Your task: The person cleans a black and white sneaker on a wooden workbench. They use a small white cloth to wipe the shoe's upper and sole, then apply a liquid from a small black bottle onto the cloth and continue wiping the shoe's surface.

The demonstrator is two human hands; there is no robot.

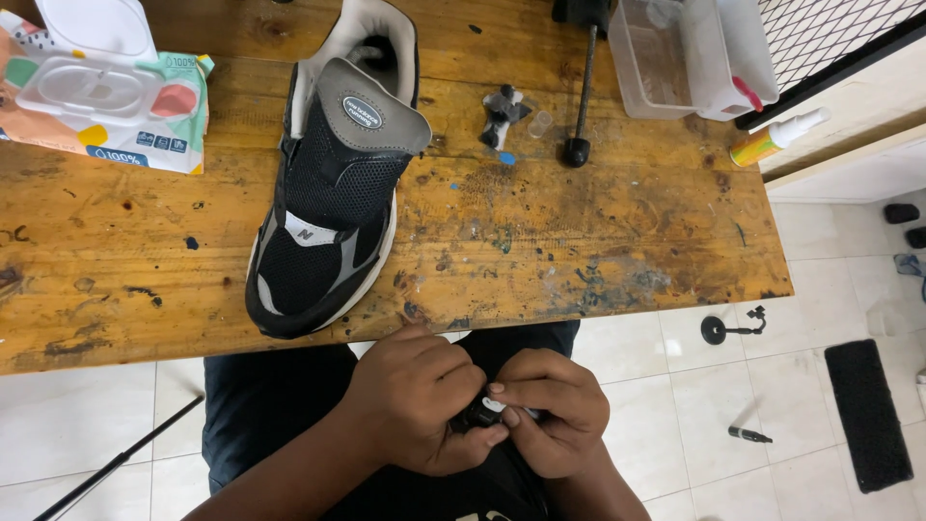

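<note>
Both sets of fingers pinched together over the lap, just below the desk edge: left hand (pixel 424 400) curled around a small dark object (pixel 476 417), right hand (pixel 552 415) closing on its white tip (pixel 494 404) (a cap or nozzle, too small to tell which). Clenched on the same little thing from either side, thumbs meeting on top. Held against dark trousers, apart from the desk (pixel 598 241).

Just above, near the front edge: a black and grey sneaker (pixel 328 183), toe toward the person, tongue pulled forward and no laces visible in the eyelets. Untouched at present, and no sign of wet or cleaned patches as far as can be seen, so probably still at the preparing stage, with work on the shoe itself left to do.

Further out: a pack of wet wipes (pixel 106 96) with its lid up at the far left, a small heap of dark bits (pixel 503 116) beside the sneaker, a clear plastic tub (pixel 675 58), and a spray bottle (pixel 776 138) at the right.
</note>
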